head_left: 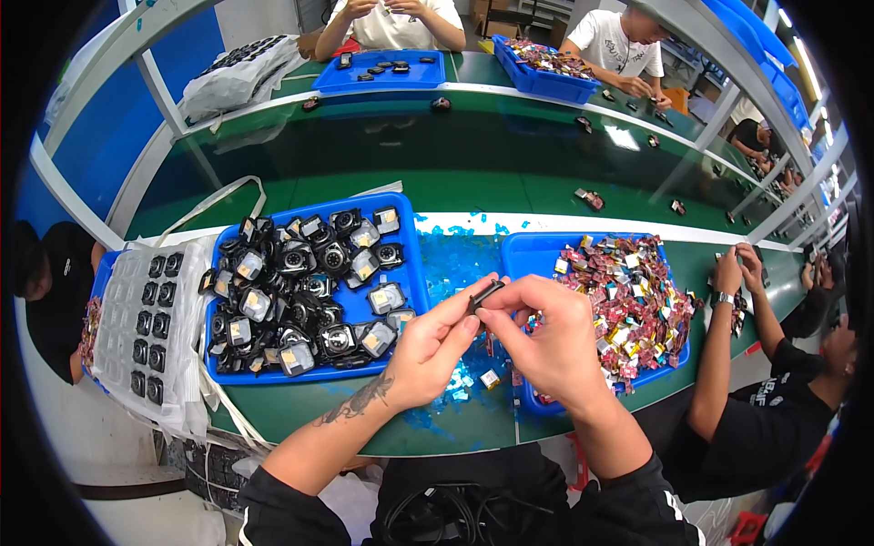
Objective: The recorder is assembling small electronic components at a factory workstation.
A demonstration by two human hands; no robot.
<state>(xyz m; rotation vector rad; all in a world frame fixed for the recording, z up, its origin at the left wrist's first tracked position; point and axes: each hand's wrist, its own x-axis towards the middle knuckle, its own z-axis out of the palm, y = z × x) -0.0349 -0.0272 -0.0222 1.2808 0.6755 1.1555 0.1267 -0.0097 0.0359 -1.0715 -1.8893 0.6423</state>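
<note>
Between my two hands, over the gap between the blue trays, is a small black watch case (485,294), seen nearly edge-on. My left hand (426,357) grips it from the left with closed fingers. My right hand (555,337) pinches its near side between thumb and forefinger. To the left, a blue tray (421,264) holds a heap of black watch cases (296,259), some with pale squares on them. On the right, another blue tray (523,255) is piled with small red, gold and white electronic parts (628,314), partly behind my right hand.
Blue film scraps (446,250) and a loose white part (490,379) lie on the green table. At far left, a clear plastic tray (118,314) holds black cases in rows. Beyond a white ledge runs a green conveyor belt (364,155) with scattered parts. Co-workers sit opposite and at right.
</note>
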